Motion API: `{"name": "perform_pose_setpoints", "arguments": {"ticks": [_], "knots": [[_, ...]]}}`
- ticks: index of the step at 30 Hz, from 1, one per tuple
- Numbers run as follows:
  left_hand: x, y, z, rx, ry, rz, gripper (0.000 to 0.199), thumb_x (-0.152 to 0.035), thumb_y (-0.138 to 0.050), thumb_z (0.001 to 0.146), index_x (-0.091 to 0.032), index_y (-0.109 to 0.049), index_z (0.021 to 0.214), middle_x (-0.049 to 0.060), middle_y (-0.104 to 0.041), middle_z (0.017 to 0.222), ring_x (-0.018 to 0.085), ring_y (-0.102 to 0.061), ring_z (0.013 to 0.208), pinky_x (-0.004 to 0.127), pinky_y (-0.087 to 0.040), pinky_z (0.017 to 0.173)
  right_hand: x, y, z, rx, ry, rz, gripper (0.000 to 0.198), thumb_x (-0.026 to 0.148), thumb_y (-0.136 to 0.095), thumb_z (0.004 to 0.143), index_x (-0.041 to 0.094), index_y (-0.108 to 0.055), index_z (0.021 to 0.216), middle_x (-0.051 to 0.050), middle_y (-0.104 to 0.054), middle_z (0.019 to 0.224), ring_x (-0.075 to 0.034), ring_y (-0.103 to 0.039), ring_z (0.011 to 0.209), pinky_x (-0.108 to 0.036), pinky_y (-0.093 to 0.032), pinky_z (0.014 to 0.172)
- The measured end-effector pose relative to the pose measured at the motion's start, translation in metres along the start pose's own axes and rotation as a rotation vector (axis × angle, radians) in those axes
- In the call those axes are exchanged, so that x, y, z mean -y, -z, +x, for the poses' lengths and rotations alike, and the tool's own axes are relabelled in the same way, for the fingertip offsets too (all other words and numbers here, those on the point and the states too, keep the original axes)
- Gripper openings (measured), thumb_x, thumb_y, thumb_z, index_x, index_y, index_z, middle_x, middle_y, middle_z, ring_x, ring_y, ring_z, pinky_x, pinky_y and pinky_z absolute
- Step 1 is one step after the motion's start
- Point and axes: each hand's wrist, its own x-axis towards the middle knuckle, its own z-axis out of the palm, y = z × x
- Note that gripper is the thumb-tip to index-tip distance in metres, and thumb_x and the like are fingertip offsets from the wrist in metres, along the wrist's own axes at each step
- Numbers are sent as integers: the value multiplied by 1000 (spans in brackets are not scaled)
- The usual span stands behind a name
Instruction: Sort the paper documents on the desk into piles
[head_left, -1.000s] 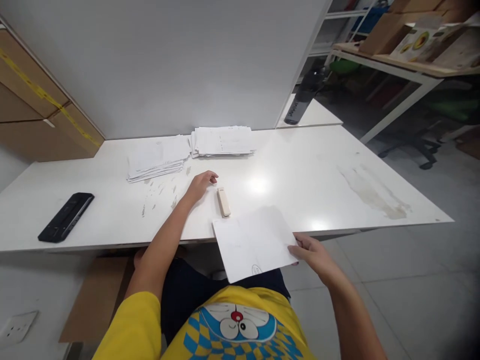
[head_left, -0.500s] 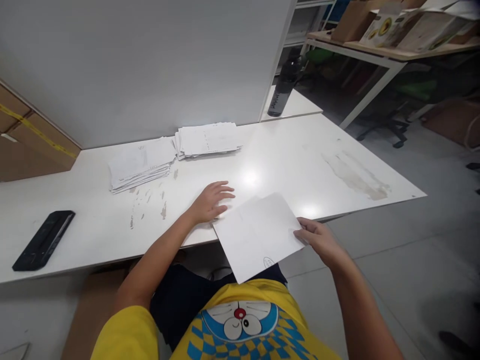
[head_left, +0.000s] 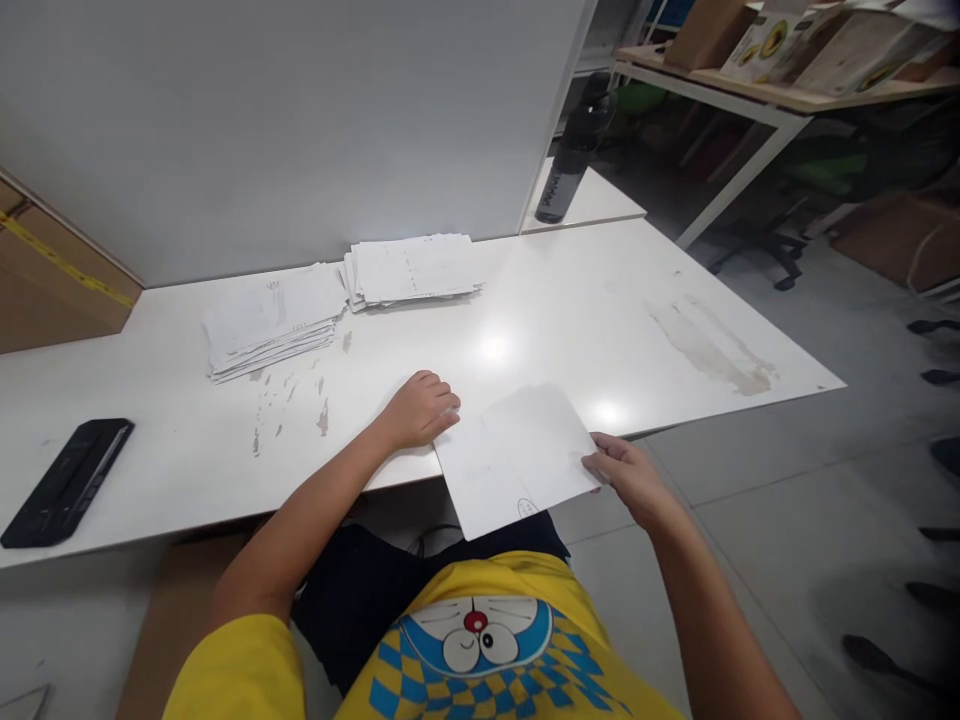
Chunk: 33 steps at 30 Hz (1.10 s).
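A white sheet of paper [head_left: 517, 455] overhangs the front edge of the desk, with a small oval stamp near its lower edge. My right hand [head_left: 626, 475] pinches its right edge between thumb and fingers. At the upper left edge of the sheet, my left hand [head_left: 421, 408] is closed, fingers curled over the paper's border; the fingertips are partly hidden. Behind my hands, two stacks of paper lie on the desk: a left stack [head_left: 274, 322] and a right stack [head_left: 412, 270] against the partition.
On the white desk [head_left: 187, 450] lies a black flat object [head_left: 67, 483] at the left. A cardboard box [head_left: 60, 270] stands at the far left, a dark bottle [head_left: 574, 155] beyond the partition [head_left: 337, 130]. Boxes rest on another table [head_left: 712, 85] at the upper right.
My left hand's spread fingers have curled shut at the sheet's left edge. The sheet has shifted slightly up, with my right hand still pinching it. The view has moved a little.
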Motion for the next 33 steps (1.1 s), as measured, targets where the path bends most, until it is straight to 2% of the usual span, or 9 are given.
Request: {"name": "perform_pose_setpoints", "arguments": {"ticks": [7, 11, 14, 16, 20, 24, 26, 28, 33], "knots": [[-11, 0, -1, 40, 93, 35, 46, -36, -23, 105, -20, -67, 104, 7, -66, 95, 23, -55, 89, 42, -42, 92, -6, 9, 5, -20, 48, -17, 23, 32, -65, 54, 20, -63, 74, 1, -57, 62, -15, -47, 57, -27, -37, 48], [-20, -4, -4, 53, 148, 163, 38, -32, -30, 104, -18, -63, 116, 10, -64, 110, 26, -55, 107, 49, -36, 109, -6, 11, 12, 5, 72, -25, 17, 31, -65, 57, 20, -62, 69, 2, -53, 59, -13, -45, 54, -26, -35, 47], [-23, -10, -6, 51, 189, 218, 37, -29, -33, 102, -17, -60, 124, 12, -61, 123, 31, -47, 129, 55, -25, 119, -8, 12, 17, 5, 81, -10, 15, 29, -65, 57, 20, -63, 69, 3, -51, 59, -13, -45, 54, -25, -34, 46], [-23, -14, -8, 40, 202, 182, 37, -30, -34, 101, -18, -61, 124, 11, -62, 125, 32, -43, 135, 55, -23, 121, -12, 15, 21, 4, 86, -13, 14, 28, -65, 58, 20, -64, 70, 3, -52, 59, -13, -45, 54, -25, -34, 46], [-18, -18, -14, -14, 195, 35, 40, -36, -32, 102, -20, -64, 122, 11, -66, 120, 30, -46, 134, 54, -28, 120, -15, 30, 36, 4, 119, -88, 18, 28, -66, 61, 21, -68, 77, 1, -59, 65, -16, -50, 59, -27, -37, 50], [-15, -19, -19, -114, 184, -48, 50, -46, -26, 103, -21, -60, 129, 12, -66, 123, 29, -48, 134, 53, -27, 120, 12, 39, 59, -148, 262, -64, 19, 32, -68, 59, 23, -66, 76, 0, -60, 65, -18, -51, 60, -30, -39, 51], [-12, -18, -21, -190, 161, -73, 55, -50, -21, 104, -21, -59, 131, 12, -67, 124, 28, -49, 133, 52, -27, 121, 37, 26, 74, -183, 383, -10, 17, 34, -68, 60, 24, -64, 73, -1, -56, 62, -18, -49, 58, -31, -39, 48], [-6, -17, -21, -285, 143, -67, 60, -52, -16, 104, -20, -62, 126, 13, -68, 119, 27, -53, 127, 51, -28, 120, 63, 0, 94, -155, 512, 15, 16, 38, -66, 64, 24, -62, 72, -2, -54, 62, -19, -49, 57, -32, -40, 47], [21, -14, -23, -516, 270, -24, 57, -49, -19, 104, -19, -67, 109, 12, -71, 105, 26, -60, 110, 50, -41, 107, 126, -94, 165, -183, 748, -191, 20, 39, -57, 70, 23, -62, 81, -3, -55, 64, -20, -52, 58, -34, -48, 53]]}}
